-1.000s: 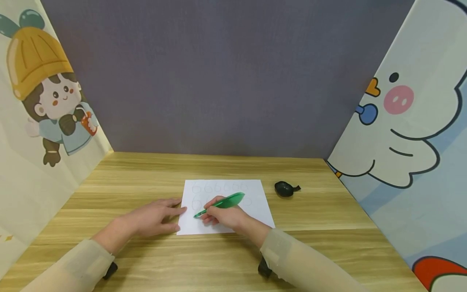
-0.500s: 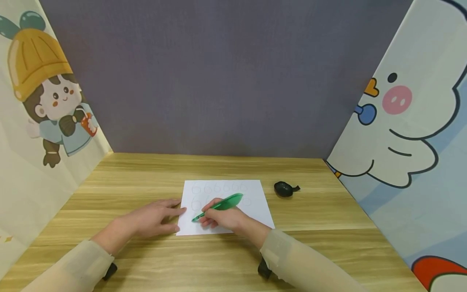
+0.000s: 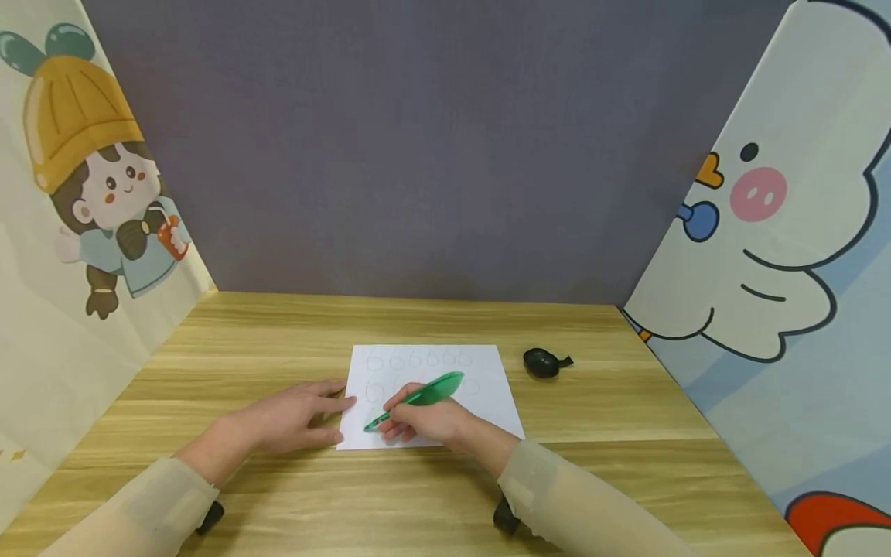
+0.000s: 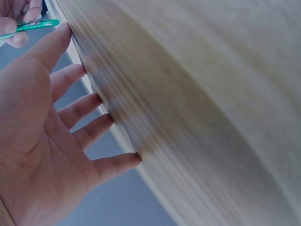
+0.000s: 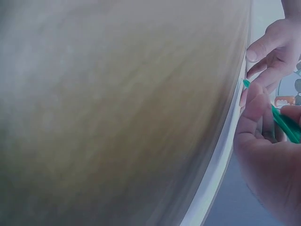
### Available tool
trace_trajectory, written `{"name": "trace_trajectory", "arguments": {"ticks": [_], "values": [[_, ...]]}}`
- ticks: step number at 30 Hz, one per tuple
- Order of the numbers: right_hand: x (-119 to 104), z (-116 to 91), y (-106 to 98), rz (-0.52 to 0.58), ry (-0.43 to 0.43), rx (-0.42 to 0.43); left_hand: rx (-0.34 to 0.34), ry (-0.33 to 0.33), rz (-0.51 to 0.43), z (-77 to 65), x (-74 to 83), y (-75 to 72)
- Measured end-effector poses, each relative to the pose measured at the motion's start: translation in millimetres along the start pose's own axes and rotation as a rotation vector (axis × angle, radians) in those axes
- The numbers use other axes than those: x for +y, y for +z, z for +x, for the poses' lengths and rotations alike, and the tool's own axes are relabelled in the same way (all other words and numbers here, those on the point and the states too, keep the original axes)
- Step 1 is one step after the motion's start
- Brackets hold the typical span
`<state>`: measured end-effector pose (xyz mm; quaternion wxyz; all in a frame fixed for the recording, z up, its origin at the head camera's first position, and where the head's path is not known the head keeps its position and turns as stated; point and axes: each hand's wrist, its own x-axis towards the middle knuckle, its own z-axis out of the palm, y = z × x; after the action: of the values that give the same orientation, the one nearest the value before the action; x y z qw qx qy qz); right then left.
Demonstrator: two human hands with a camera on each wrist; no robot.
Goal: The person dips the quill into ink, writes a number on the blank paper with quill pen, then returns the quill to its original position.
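Note:
My right hand pinches a green pen with a broad leaf-shaped top. Its tip is at the lower left part of a white sheet of paper. Rows of faint 6-like figures run across the sheet's upper half; my hand hides part of the second row. My left hand lies spread at the sheet's left edge, fingertips on the paper's border and the table. In the left wrist view the left hand's straight fingers reach down to the surface. The right wrist view shows the green pen between curled fingers.
A small black rounded object with a short tail lies on the wooden table, right of the paper. A grey panel stands behind the table, with cartoon-printed walls on the left and right.
The pen tip has moved down and slightly left over the paper, with my right hand shifting slightly along. My left hand stays in place at the sheet's edge.

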<state>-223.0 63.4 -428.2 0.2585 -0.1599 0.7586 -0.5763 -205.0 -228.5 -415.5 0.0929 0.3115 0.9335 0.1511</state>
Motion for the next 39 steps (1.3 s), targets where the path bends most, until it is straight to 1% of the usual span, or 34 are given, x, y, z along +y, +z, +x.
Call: {"name": "trace_trajectory", "arguments": {"ticks": [8,28,39], "values": [[-0.9,-3.7,-1.4,-0.018,0.006,-0.045,-0.005,-0.009,-0.009,0.2,-0.4,0.5],[1.9,-10.4,-6.6,0.001,0.025,-0.041,0.009,0.011,0.001,0.6,-1.5,0.8],[5.2,-13.4,-13.6,0.008,0.023,-0.030,0.007,0.012,-0.006,0.1,0.1,-0.2]]}}
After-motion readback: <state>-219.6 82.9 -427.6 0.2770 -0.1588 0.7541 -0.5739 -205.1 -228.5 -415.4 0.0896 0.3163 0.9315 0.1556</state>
